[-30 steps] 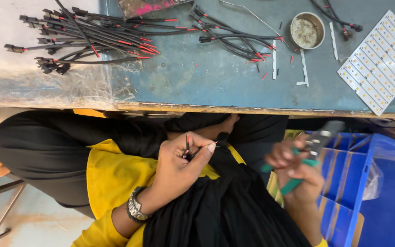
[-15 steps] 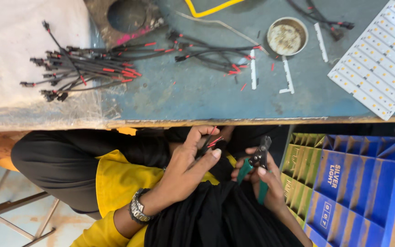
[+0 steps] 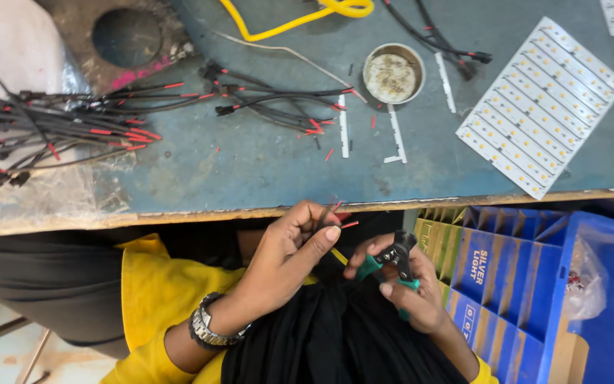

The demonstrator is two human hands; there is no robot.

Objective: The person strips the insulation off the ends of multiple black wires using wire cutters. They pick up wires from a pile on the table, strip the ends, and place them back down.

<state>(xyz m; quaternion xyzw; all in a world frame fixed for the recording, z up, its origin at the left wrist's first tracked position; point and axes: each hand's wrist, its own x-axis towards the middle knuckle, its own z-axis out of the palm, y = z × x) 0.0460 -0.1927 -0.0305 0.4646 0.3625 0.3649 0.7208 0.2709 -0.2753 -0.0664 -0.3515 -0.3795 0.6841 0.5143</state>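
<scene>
The left hand (image 3: 289,245) is below the near edge of the tabletop (image 3: 250,163), over the lap. Its grip is pressed together: thumb and fingertips pinch a thin wire (image 3: 332,217) with red ends that stick out just past the fingers. The right hand (image 3: 410,288) sits just right of it, fingers wrapped tight around the green handles of a pair of pliers (image 3: 392,259). The dark head of the pliers points left and far, toward the pinched wire, and stands near it; whether it touches the wire cannot be told.

On the tabletop, far from the hands, a small round tin (image 3: 393,72) holds a pale crusty residue. Left of it lies a loose bunch of black and red wires (image 3: 278,103), and a bigger bundle (image 3: 58,131) lies at the far left. Short white strips (image 3: 343,126) and red offcuts lie between tin and edge. A white panel (image 3: 541,107) dotted with small yellow squares lies to the right. A blue divided crate (image 3: 527,284) stands at the near right, with a clear bag (image 3: 584,277) at its edge; its contents are too small to tell.
</scene>
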